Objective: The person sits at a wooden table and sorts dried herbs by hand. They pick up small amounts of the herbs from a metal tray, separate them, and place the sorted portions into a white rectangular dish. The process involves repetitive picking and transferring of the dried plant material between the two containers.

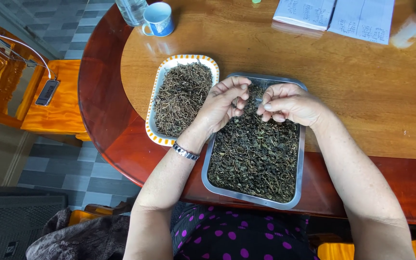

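Round polished reddish-brown wooden table (362, 96): carries all we list below, save the chair.

Orange wooden chair (58, 101): at our left, beside the table; a dark phone (47, 92) on a white cable lies on its seat.

Rectangular stainless-steel tray (301, 163): at the near table edge, directly before us, filled with dark green dried leaves (256, 154).

Oblong white dish with orange-yellow patterned rim (169, 65): just beside the steel tray, on its left, heaped with brown dried stems (181, 96).

Open white notebook with handwritten pages (335, 14): far side of the table, well apart from the trays.

Our left hand (222, 106): over the far left corner of the steel tray, fingers curled inward, fingertips bunched toward the thumb; a silver metal bracelet (185, 151) on the wrist.

Our right hand (290, 103): over the far end of the same tray, fingers pressed together, thumb and forefinger pinching a small leaf piece, too small for us to describe.

White and blue ceramic mug (159, 19): far left of the table, beside a clear glass (131, 10).
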